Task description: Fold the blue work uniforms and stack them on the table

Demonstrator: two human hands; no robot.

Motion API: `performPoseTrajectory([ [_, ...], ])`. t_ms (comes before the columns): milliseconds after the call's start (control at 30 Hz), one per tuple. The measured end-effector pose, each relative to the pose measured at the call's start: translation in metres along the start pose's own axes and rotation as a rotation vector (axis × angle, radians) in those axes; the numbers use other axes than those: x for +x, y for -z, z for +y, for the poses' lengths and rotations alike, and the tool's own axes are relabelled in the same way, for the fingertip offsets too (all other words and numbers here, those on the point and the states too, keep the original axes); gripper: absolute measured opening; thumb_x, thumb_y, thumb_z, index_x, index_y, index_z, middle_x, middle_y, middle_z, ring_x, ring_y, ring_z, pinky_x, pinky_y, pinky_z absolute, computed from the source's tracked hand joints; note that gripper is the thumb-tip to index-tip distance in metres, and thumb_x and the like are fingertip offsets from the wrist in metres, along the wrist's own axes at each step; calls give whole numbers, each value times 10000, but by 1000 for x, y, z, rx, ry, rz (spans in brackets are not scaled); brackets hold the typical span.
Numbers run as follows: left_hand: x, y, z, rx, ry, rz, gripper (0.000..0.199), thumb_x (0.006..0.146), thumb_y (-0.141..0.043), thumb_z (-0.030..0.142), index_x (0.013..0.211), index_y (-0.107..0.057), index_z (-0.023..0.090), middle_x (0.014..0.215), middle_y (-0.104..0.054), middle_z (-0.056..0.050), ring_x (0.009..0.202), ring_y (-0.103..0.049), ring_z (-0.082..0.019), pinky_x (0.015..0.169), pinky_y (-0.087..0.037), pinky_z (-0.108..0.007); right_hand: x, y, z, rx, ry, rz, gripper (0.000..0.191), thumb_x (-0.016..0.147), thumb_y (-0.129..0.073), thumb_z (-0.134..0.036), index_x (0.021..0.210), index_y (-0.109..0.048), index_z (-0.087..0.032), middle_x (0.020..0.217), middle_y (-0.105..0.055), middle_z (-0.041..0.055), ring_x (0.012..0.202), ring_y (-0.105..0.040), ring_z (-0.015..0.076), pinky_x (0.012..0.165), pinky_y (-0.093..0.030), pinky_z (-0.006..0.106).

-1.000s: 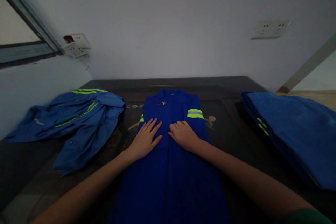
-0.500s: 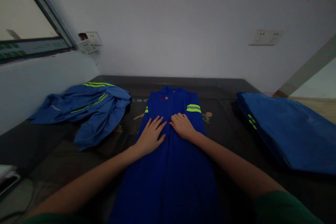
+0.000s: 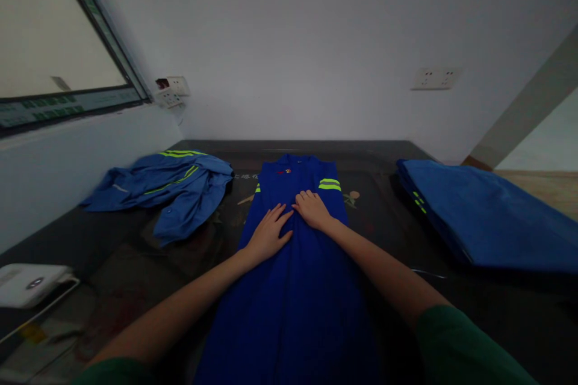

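A dark blue garment (image 3: 289, 307) with yellow-green reflective bands lies lengthwise on the dark table (image 3: 374, 216), its collar toward the wall. On its left half my left hand (image 3: 270, 233) rests palm down, fingers spread. My right hand (image 3: 311, 209) lies on the garment's centre line, its fingers bent and close together at the cloth; whether they pinch any fabric is too small to tell. The fingertips of both hands are near each other but apart.
A crumpled blue jacket (image 3: 189, 186) lies at the left. Folded blue clothing (image 3: 497, 216) is stacked at the right. A white device (image 3: 34, 283) with a cable sits at the near left. Wall sockets (image 3: 436, 78) are behind the table.
The camera view has shifted, showing more of the white device. My left hand keeps its spread on the cloth, and my right hand stays near the centre line.
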State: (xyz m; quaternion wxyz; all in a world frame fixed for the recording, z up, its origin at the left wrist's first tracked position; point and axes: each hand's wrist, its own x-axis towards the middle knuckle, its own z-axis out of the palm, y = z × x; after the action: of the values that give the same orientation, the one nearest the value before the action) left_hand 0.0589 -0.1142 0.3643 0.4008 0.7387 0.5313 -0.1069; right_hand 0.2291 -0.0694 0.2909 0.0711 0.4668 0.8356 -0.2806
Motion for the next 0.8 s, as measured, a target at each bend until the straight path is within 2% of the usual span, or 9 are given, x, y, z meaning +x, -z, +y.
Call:
performPoseTrajectory([
  [167, -17, -3, 12, -48, -74, -33, 481, 996, -317, 318, 1454, -360, 178, 1529, -337, -112, 1425, -276, -185, 1166, -277, -409, 0, -4, 0, 52, -7, 32, 326, 979, -402, -350, 1112, -587, -116, 1162, -587, 159, 1107, -494, 278, 974, -374, 419],
  [267, -23, -4, 19, 11, -95, -33, 481, 989, -357, 383, 1443, -394, 232, 1550, -295, -96, 1433, -254, -220, 1170, -262, -431, 3, -3, 6, 174, -28, 73, 359, 967, -430, -361, 1185, -571, -113, 1262, -543, 182, 1218, -448, 275, 1071, -307, 443],
  [333, -24, -4, 20, 49, -96, -31, 460, 978, -391, 385, 1410, -450, 237, 1549, -295, -97, 1428, -269, -236, 1168, -263, -437, 4, -1, 14, 272, -93, 139, 388, 971, -414, -346, 1245, -549, -108, 1338, -500, 186, 1292, -402, 260, 1099, -294, 427],
  [433, -23, -7, 19, 71, -99, -13, 471, 976, -391, 379, 1419, -436, 224, 1547, -297, -107, 1420, -288, -238, 1158, -283, -440, 1, 3, 26, 364, -253, 234, 443, 993, -314, -314, 1331, -501, -97, 1409, -459, 178, 1346, -371, 231, 1117, -294, 398],
  [500, -23, -8, 18, 82, -103, -12, 487, 973, -395, 384, 1428, -422, 213, 1546, -296, -115, 1419, -288, -242, 1156, -286, -444, -5, 4, 30, 370, -240, 172, 485, 997, -289, -352, 1370, -479, -107, 1446, -441, 163, 1375, -347, 234, 1135, -270, 415],
  [633, -23, -10, 17, 103, -102, -18, 507, 964, -406, 384, 1439, -404, 206, 1541, -304, -122, 1421, -280, -246, 1156, -286, -449, -12, -5, 33, 293, -136, -106, 624, 970, -318, -518, 1454, -387, -130, 1528, -327, 139, 1441, -215, 281, 1153, -192, 504],
  [800, -24, -10, 17, 100, -110, -22, 510, 964, -408, 372, 1447, -388, 209, 1540, -303, -126, 1423, -272, -243, 1151, -297, -457, 13, -18, 46, 235, -220, -217, 704, 959, -241, -592, 1505, -276, -149, 1565, -239, 106, 1458, -156, 272, 1161, -122, 523],
])
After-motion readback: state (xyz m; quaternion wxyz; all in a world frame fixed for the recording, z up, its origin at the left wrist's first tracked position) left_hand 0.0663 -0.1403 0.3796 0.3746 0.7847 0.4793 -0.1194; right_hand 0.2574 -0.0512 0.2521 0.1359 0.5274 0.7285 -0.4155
